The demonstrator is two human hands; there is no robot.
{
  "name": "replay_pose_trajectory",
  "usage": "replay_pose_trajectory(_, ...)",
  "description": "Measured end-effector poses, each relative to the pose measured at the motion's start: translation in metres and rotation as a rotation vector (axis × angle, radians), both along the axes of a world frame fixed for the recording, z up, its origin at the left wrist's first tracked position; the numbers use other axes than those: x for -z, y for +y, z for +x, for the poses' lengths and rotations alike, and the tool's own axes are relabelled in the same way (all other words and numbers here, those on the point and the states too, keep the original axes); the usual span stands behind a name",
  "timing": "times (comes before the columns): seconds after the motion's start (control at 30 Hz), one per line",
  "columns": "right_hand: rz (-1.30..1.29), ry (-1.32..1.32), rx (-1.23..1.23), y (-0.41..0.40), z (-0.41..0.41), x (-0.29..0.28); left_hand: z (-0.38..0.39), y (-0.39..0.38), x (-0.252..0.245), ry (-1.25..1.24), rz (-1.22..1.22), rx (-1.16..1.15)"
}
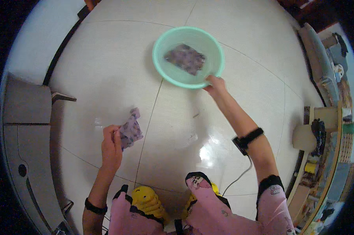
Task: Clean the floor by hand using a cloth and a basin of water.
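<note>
My left hand (111, 147) pinches a small purple patterned cloth (130, 130), which hangs in the air over the tiled floor. To the far right, my right hand (215, 83) grips the near rim of a mint-green plastic basin (158, 66), thumb inside the rim and fingers outside. Inside the basin lies a purple patterned piece (185, 58) that looks like folded cloth; its edges are blurred. Whether the basin rests on the floor or is slightly raised, I cannot tell.
A grey cabinet (30, 111) with splayed legs runs along the left. On the right stand a cluttered wooden shelf (340, 132) and a beige bin (303, 137) with a black bag. My yellow slippers (146, 199) are below. A cable (238, 179) trails from my right arm strap (247, 141).
</note>
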State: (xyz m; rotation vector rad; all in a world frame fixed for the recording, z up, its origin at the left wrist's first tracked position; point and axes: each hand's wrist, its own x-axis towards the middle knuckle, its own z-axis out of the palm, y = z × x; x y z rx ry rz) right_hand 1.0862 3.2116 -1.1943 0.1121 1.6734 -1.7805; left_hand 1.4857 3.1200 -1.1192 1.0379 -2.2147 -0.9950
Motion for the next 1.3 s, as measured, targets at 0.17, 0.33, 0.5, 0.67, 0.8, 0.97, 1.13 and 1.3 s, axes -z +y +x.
replay_pose_trajectory(0.17, 0.03, -0.061, -0.185, -0.127, 0.049, 0.017, 0.029, -0.003, -0.005, -0.123, 0.126, -0.08)
replay_pose_trajectory(0.33, -0.107, -0.091, -0.22, -0.203, 0.108, 0.014, 0.051, -0.001, 0.007, -0.1, 0.121, -0.135)
replay_pose_trajectory(0.5, -0.299, -0.243, -0.39, -0.198, 0.132, 0.033, 0.053, 0.004, 0.001, 0.023, 0.315, -0.164)
replay_pose_trajectory(0.67, -0.068, 0.384, -0.936, -0.104, 0.161, 0.01, 0.033, 0.0, -0.024, -0.24, 0.297, 0.346)
replay_pose_trajectory(0.8, -0.447, 0.754, -1.258, -0.04, 0.172, -0.006, 0.013, -0.005, -0.027, -0.18, 0.12, 0.55)
replay_pose_trajectory(0.97, -0.277, 0.672, -1.467, 0.017, 0.155, -0.035, -0.02, -0.009, -0.033, -0.119, 0.41, 0.537)
replay_pose_trajectory(1.13, -0.006, 0.41, -0.95, 0.112, 0.158, -0.045, -0.072, 0.017, -0.036, -0.063, 0.448, 0.68)
replay_pose_trajectory(1.3, 0.25, 0.233, -0.459, 0.251, 0.158, -0.054, -0.094, 0.039, -0.019, -0.102, 0.467, 0.85)
